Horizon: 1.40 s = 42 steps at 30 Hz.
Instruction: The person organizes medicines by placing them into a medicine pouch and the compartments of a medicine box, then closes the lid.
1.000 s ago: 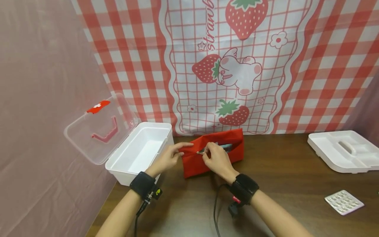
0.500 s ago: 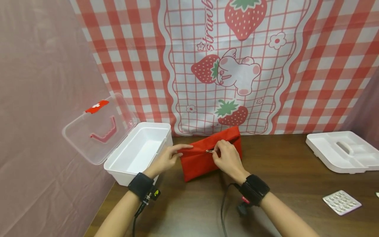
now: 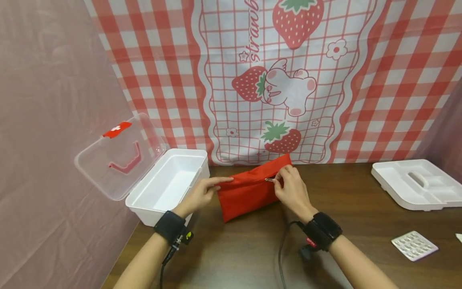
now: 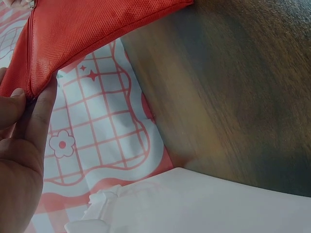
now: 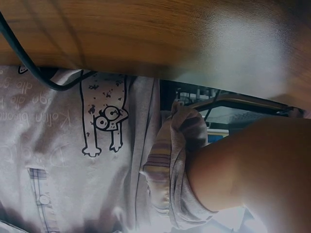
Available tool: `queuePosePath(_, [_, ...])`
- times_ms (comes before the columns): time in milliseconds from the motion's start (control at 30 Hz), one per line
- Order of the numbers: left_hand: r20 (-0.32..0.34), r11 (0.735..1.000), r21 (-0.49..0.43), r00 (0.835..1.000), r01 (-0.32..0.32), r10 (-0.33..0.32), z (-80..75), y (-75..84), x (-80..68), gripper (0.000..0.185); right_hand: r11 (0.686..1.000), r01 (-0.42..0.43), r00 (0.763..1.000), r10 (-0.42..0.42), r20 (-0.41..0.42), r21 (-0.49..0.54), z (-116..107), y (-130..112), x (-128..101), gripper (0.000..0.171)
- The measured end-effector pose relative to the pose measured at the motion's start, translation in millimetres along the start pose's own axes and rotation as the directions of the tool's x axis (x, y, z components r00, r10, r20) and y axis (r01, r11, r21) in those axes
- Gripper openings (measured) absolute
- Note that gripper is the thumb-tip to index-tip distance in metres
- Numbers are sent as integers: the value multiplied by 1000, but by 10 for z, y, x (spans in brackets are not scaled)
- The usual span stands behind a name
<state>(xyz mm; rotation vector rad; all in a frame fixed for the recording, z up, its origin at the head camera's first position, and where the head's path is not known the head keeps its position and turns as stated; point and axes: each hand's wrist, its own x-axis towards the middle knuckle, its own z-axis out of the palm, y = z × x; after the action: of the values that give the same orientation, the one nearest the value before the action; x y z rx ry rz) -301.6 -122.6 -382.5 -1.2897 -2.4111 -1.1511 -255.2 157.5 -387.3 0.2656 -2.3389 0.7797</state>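
Note:
A red zippered pouch [image 3: 246,197] stands on the wooden table in the middle of the head view, its flat side toward me. My left hand [image 3: 200,194] pinches its left end between thumb and fingers. The left wrist view shows that hand [image 4: 22,150] close up, with the pouch's corner [image 4: 34,73] between thumb and fingers. My right hand [image 3: 293,190] pinches the metal zipper pull [image 3: 269,180] near the right end. Left of the pull the zipper is closed; the short stretch on its right is mostly hidden behind my fingers.
Left of the pouch stands a white box [image 3: 169,180] with its clear lid [image 3: 120,160] tipped back. A white tray insert with a handle [image 3: 418,188] lies at the far right. Nearer is a blister pack of pills [image 3: 415,245]. A checked strawberry cloth [image 3: 231,100] hangs behind.
My right hand has drawn the zipper pull rightward along the pouch, closing over the contents that showed earlier. My left hand keeps its hold on the left end.

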Motion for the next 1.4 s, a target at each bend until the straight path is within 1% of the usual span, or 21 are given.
queuePosePath(167, [0, 999, 39, 1000, 24, -24, -20, 9, -9, 49, 1000, -7, 999, 6, -42, -9, -29, 68, 1, 9])
queuePosePath(267, [-4, 998, 56, 1000, 23, -23, -25, 11, -12, 49, 1000, -1, 999, 1, -48, 5, -44, 93, 3, 9])
queuePosePath(400, [-11, 998, 56, 1000, 12, -11, -29, 17, -18, 47, 1000, 7, 999, -6, -50, 14, -75, 134, 15, 8])
queuePosePath(600, [-34, 999, 45, 999, 21, -19, -56, 35, -34, 48, 1000, 1, 996, 2, -92, 29, -151, 247, 40, 10])
queuePosePath(733, [-31, 998, 68, 999, 19, -17, -63, 33, -28, 48, 998, 26, 994, -20, -104, 57, -180, 319, 40, 9])
queuePosePath(800, [-29, 997, 78, 999, 28, -26, -71, 28, -32, 50, 998, 29, 994, -22, -109, 61, -197, 358, 35, 8])
queuePosePath(900, [-47, 993, 108, 998, 55, -50, -93, 21, -51, 52, 998, 5, 993, 2, -117, 58, -244, 434, 31, 8])
queuePosePath(967, [-64, 990, 119, 996, 73, -65, -113, 19, -67, 53, 997, -35, 994, 42, -99, 71, -286, 487, 31, 7])
queuePosePath(1000, [-71, 989, 123, 995, 77, -68, -119, 20, -72, 53, 994, -63, 995, 70, -78, 89, -305, 512, 29, 7])
queuePosePath(1033, [-77, 989, 125, 995, 77, -68, -126, 21, -75, 52, 989, -98, 993, 104, -50, 113, -324, 532, 27, 6])
queuePosePath(1100, [-77, 990, 120, 995, 71, -62, -130, 25, -77, 51, 968, -173, 985, 172, 19, 182, -351, 567, 14, 5])
queuePosePath(1200, [-67, 992, 104, 996, 67, -60, -121, 26, -82, 50, 927, -269, 963, 249, 106, 263, -364, 607, -19, 9])
queuePosePath(1267, [-69, 993, 100, 996, 67, -60, -109, 21, -91, 49, 895, -305, 951, 270, 147, 326, -353, 627, -45, 12])
queuePosePath(1300, [-71, 992, 101, 996, 69, -62, -102, 19, -98, 48, 896, -307, 950, 272, 151, 320, -346, 635, -59, 12])
queuePosePath(1333, [-71, 992, 102, 995, 79, -72, -95, 23, -102, 47, 884, -314, 948, 271, 168, 346, -333, 644, -74, 13])
queuePosePath(1400, [-71, 991, 104, 994, 86, -79, -105, 110, -108, 43, 855, -317, 947, 261, 186, 411, -305, 659, -100, 15])
